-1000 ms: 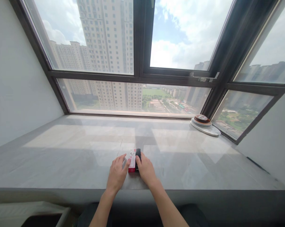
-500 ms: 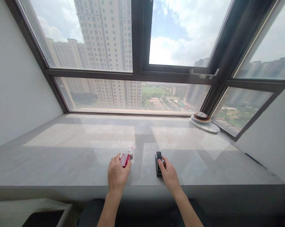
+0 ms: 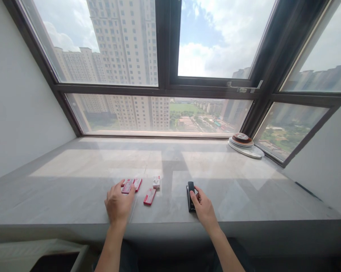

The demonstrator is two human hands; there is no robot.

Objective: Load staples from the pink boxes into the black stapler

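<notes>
What look like stacked plates (image 3: pixel 244 145) sit well beyond the black stapler (image 3: pixel 190 189).

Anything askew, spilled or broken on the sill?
Nothing spilled or visibly broken. Mildly untidy: one red box lies slanted near the white box, apart from the two red boxes at the left hand. Black stapler at the right hand looks normal.
</notes>
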